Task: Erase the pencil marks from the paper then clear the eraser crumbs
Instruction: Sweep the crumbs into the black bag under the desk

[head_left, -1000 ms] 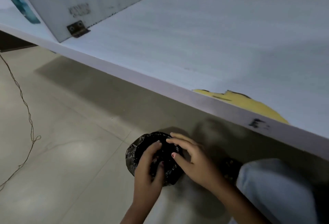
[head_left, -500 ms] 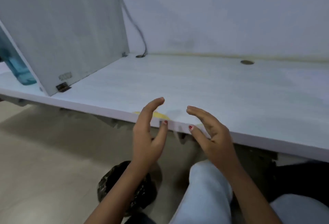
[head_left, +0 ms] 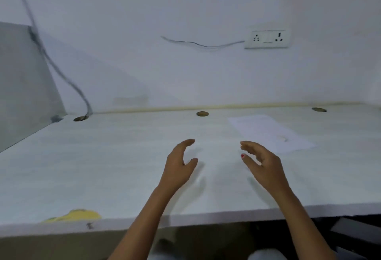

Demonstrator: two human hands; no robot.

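While both hands hang in the air over the table [head_left: 103, 167], they hold nothing at all. The left hand [head_left: 179, 167] and the right hand [head_left: 263, 167] are loose and curved, palms turned toward each other, with bare table between them.

The paper [head_left: 270, 133] lies flat on the table, past the right hand and off to its right side, not touching it. A small dark squiggle [head_left: 284, 139] shows near the close end of the paper. It may be a pencil mark that is left, or a few crumbs. It is too blurry to tell.

What could go wrong? I think the job could be called done too soon if that squiggle is a real mark. There is no eraser in sight, so there may be nothing to rub it out with. If a hand brushes the paper fast, the thin sheet could slide away or crumple, since nothing holds it down. Crumbs swept off the paper could just land on the table in front of the hands and stay there. White crumbs on a pale table would be hard to spot.

Now the count:
- Two hands, both empty
- One sheet of paper
- One table
- Three round holes in the table, far past the hands: one to the left [head_left: 80, 118], one in the middle [head_left: 202, 113], one to the right [head_left: 319, 109]
- One wall plug plate [head_left: 267, 39], high above the right hand
- One yellow patch [head_left: 76, 215] at the table edge, close in and left of the left hand
- No eraser
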